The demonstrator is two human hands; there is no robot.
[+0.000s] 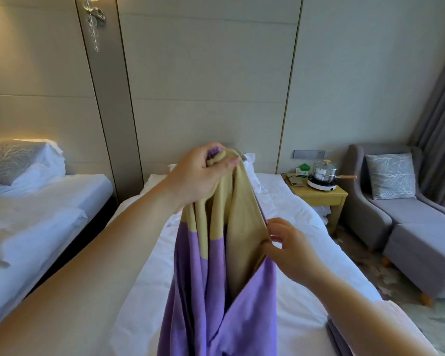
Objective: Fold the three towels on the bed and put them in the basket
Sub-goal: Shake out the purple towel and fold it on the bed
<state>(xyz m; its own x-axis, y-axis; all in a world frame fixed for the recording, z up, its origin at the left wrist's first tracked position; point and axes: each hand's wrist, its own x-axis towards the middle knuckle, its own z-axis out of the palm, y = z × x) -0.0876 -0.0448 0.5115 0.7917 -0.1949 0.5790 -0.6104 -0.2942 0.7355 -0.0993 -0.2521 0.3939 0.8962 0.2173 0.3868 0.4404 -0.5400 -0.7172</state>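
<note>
Fingers of the left hand clamped round the bunched top of the purple-and-tan towel, which hangs over the bed.
Right hand pinches a tan edge lower down. Looks like corner-hunting, no fold yet. Next I'd find the second corner and spread it out. Basket's not in shot.
</note>
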